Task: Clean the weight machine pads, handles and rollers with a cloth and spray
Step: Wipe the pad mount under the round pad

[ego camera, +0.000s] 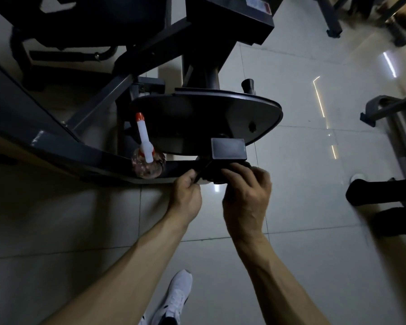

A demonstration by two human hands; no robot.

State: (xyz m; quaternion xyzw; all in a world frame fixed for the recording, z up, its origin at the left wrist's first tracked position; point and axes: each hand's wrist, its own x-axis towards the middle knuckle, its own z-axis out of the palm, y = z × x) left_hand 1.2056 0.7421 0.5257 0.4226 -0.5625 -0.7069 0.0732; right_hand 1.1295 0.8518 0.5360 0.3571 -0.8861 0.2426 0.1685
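A dark cloth (215, 173) is bunched just below a black rectangular end cap (228, 148) on the weight machine. My left hand (185, 195) pinches the cloth's left edge. My right hand (245, 195) grips its right part, fingers curled over it. Above them spreads the machine's round dark plate (197, 118). A spray bottle (147, 158) with a white nozzle and orange tip stands on the grey frame beam (56, 146), left of my hands.
The grey frame slants from the left edge toward my hands. A black upright column (204, 55) rises behind the plate. Black padded rollers (382, 191) and another machine's frame stand at the right. My white shoe (176, 299) is on the tiled floor below.
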